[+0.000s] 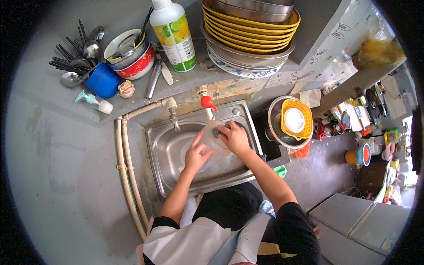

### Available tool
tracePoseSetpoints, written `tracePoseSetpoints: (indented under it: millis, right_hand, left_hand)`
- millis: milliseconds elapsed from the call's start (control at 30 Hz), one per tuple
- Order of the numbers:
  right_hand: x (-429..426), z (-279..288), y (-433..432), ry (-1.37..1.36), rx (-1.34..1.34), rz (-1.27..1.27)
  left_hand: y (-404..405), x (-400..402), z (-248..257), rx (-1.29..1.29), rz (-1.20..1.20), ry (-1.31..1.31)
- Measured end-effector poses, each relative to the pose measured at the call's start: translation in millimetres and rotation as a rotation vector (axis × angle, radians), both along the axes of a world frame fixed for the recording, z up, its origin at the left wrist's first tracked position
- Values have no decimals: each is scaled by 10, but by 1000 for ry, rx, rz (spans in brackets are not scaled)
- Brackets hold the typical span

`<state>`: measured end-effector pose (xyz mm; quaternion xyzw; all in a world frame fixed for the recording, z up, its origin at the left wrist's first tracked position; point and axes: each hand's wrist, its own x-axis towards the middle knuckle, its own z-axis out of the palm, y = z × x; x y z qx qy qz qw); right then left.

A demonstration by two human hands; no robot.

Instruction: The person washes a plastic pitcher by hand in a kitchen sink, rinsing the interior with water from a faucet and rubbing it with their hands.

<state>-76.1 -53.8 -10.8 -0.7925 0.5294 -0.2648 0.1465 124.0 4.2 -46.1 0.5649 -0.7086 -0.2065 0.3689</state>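
Observation:
A translucent plastic container [210,132], tilted, is held over the stainless steel sink [169,155], just below the tap with a red handle [207,102]. My left hand [197,156] grips its left side, with the thumb and fingers spread around it. On the right, the fingers of my right hand [236,138] curl over its edge. A dark grey, mesh-like patch [217,132] shows beside the right fingertips; whether it is a scrubber or the drain behind the plastic, I cannot tell. A second metal tap [174,120] is left of the red-handled one.
On the ledge behind the sink are a blue cup of spoons and chopsticks [103,80], stacked bowls [136,64], a large plastic bottle [174,39], garlic [126,88], a peeler [153,81] and stacked yellow-rimmed plates [251,36]. A yellow basket [306,124] sits in a metal basin at right.

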Motion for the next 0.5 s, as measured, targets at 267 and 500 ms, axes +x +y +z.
tracePoseSetpoints:
  millis: [267,500]
  right_hand:
    - [85,-59,-186,-99,84,-59]
    - [-98,-41,-22,-281,74,89]
  left_hand:
    - [-28,-17,17,67,-27,21]
    - [-108,-4,111,81,-42,-15]
